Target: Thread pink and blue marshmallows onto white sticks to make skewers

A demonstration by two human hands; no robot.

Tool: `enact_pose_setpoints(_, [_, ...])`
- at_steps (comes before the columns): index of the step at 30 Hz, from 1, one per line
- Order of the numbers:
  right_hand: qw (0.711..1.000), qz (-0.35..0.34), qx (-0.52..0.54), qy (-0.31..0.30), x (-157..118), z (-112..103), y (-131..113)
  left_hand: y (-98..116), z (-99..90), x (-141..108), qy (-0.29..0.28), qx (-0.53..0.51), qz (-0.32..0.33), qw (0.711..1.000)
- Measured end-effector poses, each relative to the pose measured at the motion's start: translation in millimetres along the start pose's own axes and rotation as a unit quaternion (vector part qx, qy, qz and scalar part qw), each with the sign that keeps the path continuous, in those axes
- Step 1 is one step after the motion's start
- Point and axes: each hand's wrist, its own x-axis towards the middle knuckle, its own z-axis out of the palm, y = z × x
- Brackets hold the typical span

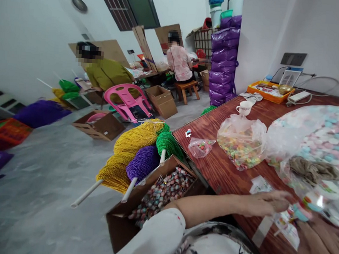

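Observation:
My left hand (267, 203) reaches over the dark red wooden table with its fingers stretched out and slightly blurred. Just beyond its fingertips is a small pink and teal piece (302, 212). A printed transparent packet (288, 233) with a thin white stick lies between my two hands. At the lower right, my right hand (320, 244) is smeared by motion beside the packet, and its grip does not show. Another printed packet (260, 184) lies behind my left hand. A strip of transparent material (262, 231) hangs near the table edge.
Bags of pastel pieces (328, 132) and colourful bits (240, 147) stand on the table (204, 170), near a white cup (244, 108) and orange tray (269, 93). A cardboard box of beads (165, 192) and cord bundles (138, 140) flank the edge. Two people sit further off.

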Motion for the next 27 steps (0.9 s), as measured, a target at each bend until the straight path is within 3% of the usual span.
enact_pose_setpoints(3, [0.991, -0.123, -0.054, -0.019, -4, 19, -1, -15, -9.2, 1, -0.085, -0.112, -0.093, 0.986])
enact_pose_setpoints(5, [0.984, -0.164, -0.062, -0.027, -9, 32, -1, -8, -22.2, 1, -0.108, -0.158, -0.108, 0.976])
enact_pose_setpoints(8, [0.981, -0.182, -0.060, -0.031, -15, 38, 7, 21, -42.7, -5, -0.202, -0.125, -0.033, 0.971])
enact_pose_setpoints(10, [0.988, -0.139, -0.062, -0.026, -15, 31, 14, 37, -48.7, -9, -0.268, -0.092, 0.025, 0.959])
enact_pose_setpoints(11, [0.992, -0.101, -0.070, -0.022, -14, 26, 17, 40, -48.1, -11, -0.259, -0.081, 0.045, 0.961])
enact_pose_setpoints(13, [0.995, -0.030, -0.096, -0.017, -8, 18, 19, 35, -40.1, -13, -0.155, -0.066, 0.059, 0.984])
enact_pose_setpoints(15, [0.994, -0.020, -0.105, -0.005, 0, 16, 17, 19, -27.8, -12, -0.043, -0.043, 0.033, 0.998])
enact_pose_setpoints(16, [0.995, -0.030, -0.098, 0.007, 3, 17, 14, 11, -22.3, -11, -0.021, -0.027, 0.016, 0.999])
enact_pose_setpoints(19, [0.998, -0.013, -0.019, 0.060, 10, 25, -1, -7, -15.7, -13, -0.059, 0.071, 0.030, 0.995])
enact_pose_setpoints(21, [0.985, 0.127, 0.106, 0.042, 14, 28, -18, -7, -22.2, -22, -0.056, 0.195, 0.109, 0.973])
enact_pose_setpoints(22, [0.952, 0.237, 0.191, 0.027, 17, 29, -29, -6, -28.6, -28, -0.042, 0.256, 0.151, 0.954])
enact_pose_setpoints(23, [0.889, 0.348, 0.298, -0.001, 21, 31, -40, -4, -36.6, -32, -0.023, 0.311, 0.188, 0.931])
enact_pose_setpoints(24, [0.796, 0.439, 0.417, -0.017, 26, 34, -50, -3, -45.3, -36, -0.008, 0.361, 0.218, 0.906])
enact_pose_setpoints(25, [0.684, 0.498, 0.533, -0.018, 32, 38, -60, -2, -53.9, -40, 0.006, 0.399, 0.250, 0.882])
enact_pose_setpoints(27, [0.452, 0.548, 0.703, -0.014, 43, 51, -75, -3, -68.5, -48, 0.025, 0.448, 0.299, 0.842])
